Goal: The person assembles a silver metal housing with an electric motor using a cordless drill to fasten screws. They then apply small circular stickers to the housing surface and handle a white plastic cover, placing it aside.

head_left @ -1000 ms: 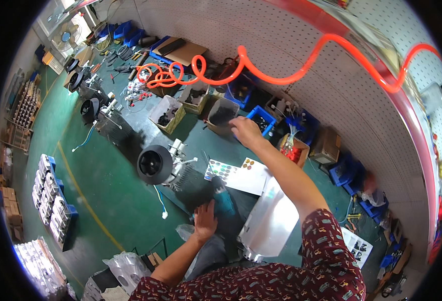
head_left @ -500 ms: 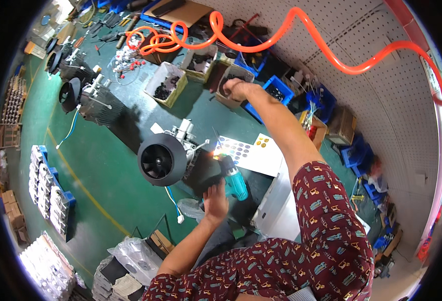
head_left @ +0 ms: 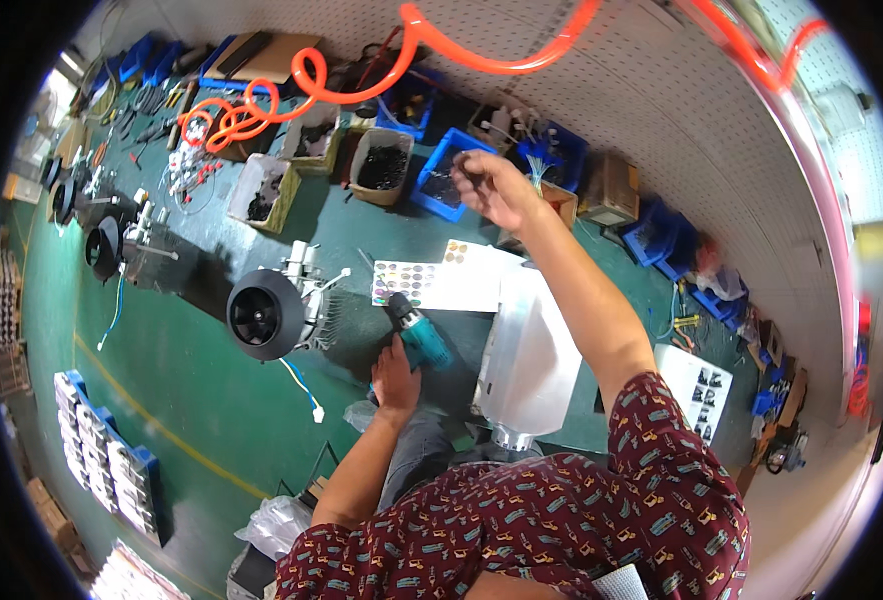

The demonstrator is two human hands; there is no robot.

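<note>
My left hand (head_left: pixel 397 380) is at the handle of a teal and black cordless drill (head_left: pixel 424 341), its fingers closed round it and largely hidden from above. My right hand (head_left: pixel 497 192) is raised over a blue bin (head_left: pixel 433 203) of small parts, fingers curled; what they may hold is too small to make out. Left of the drill stands a motor unit with a round black fan (head_left: pixel 264 314) and a finned metal body (head_left: pixel 315 310). Beyond the drill's chuck lies a white sheet of round stickers (head_left: pixel 407 284).
A silvery metal housing (head_left: pixel 529 350) lies right of the drill. Behind are tubs of black parts (head_left: pixel 381 165) and another pale tub (head_left: pixel 261 192). An orange coiled air hose (head_left: pixel 361 95) hangs over the back. More fan units (head_left: pixel 102 247) stand at the left.
My right hand has left the tub of black parts and come to the blue bin on its right. My left hand has closed in on the drill's handle. The view has swung right.
</note>
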